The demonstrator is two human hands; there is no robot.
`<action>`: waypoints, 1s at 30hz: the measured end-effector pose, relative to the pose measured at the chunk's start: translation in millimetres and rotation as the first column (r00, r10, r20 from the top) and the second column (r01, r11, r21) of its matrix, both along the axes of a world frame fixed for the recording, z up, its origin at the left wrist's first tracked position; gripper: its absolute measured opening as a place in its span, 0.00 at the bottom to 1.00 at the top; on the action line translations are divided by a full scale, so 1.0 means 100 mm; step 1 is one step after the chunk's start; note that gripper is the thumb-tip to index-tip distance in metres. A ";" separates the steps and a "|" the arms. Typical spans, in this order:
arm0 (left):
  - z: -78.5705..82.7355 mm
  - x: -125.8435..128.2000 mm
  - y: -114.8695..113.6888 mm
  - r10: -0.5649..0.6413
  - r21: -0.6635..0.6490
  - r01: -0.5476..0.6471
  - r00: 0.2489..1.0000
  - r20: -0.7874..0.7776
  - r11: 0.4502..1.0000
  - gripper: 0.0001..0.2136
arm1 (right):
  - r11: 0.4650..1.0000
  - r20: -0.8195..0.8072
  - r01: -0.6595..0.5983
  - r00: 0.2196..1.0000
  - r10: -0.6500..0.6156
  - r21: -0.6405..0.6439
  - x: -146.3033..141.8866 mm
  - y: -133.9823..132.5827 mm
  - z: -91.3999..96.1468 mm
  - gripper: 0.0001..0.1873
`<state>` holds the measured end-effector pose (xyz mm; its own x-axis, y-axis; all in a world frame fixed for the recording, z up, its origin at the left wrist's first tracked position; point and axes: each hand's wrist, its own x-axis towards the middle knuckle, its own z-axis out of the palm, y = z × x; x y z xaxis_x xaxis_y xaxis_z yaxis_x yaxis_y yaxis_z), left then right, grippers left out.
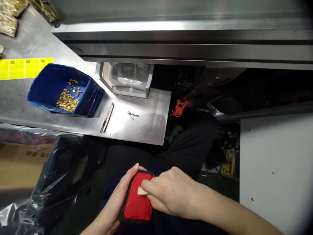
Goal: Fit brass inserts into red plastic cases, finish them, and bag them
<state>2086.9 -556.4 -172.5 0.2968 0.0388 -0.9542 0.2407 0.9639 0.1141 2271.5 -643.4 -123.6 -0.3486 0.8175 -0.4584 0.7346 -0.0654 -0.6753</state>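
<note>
Above my lap, my left hand (116, 200) grips a flat red panel with a black rim, which looks like a phone case (137, 209), by its left side. Fingers of my right hand (172, 192) are closed around a small off-white piece (141, 191), pressed to or just over the red face; what it is I cannot make out. The right hand covers part of the case's right edge. On the metal bench ahead lie a nail clipper (132, 114) and a slim pen-like tool (107, 117).
A blue bin (94, 101) with small brass-coloured parts (67, 101) stands on the metal bench (151, 127). Behind is a grey tray (130, 93) with a plastic bag. An orange-handled tool (180, 107) hangs right of the bench corner. A white panel (276, 169) flanks the right.
</note>
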 end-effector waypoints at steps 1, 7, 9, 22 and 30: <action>0.00 0.00 0.01 -0.001 -0.018 0.001 1.000 -0.013 1.000 0.21 | 1.000 0.012 0.015 1.000 -0.015 0.000 0.00 0.00 0.00 0.05; 0.01 0.03 0.03 0.018 0.024 -0.018 1.000 -0.018 1.000 0.21 | 0.999 0.029 -0.013 1.000 0.012 0.035 -0.03 0.08 0.03 0.05; 0.03 0.05 0.04 0.013 0.004 -0.012 0.999 -0.029 1.000 0.21 | 0.999 0.047 0.004 0.999 -0.006 0.032 -0.04 0.10 0.02 0.05; 0.04 0.02 0.03 0.058 0.037 -0.058 0.998 0.012 0.998 0.21 | 0.999 0.039 -0.012 0.999 0.014 -0.045 -0.10 0.05 -0.04 0.02; 0.02 0.04 -0.03 0.124 0.079 -0.131 0.989 0.082 0.988 0.23 | 0.998 0.053 0.004 0.999 -0.001 -0.059 -0.15 0.07 -0.03 0.02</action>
<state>2091.1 -559.1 -170.9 0.3563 0.1601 -0.9206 0.1041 0.9723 0.2094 2256.7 -636.4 -126.4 -0.3209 0.7891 -0.5238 0.7689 -0.1059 -0.6305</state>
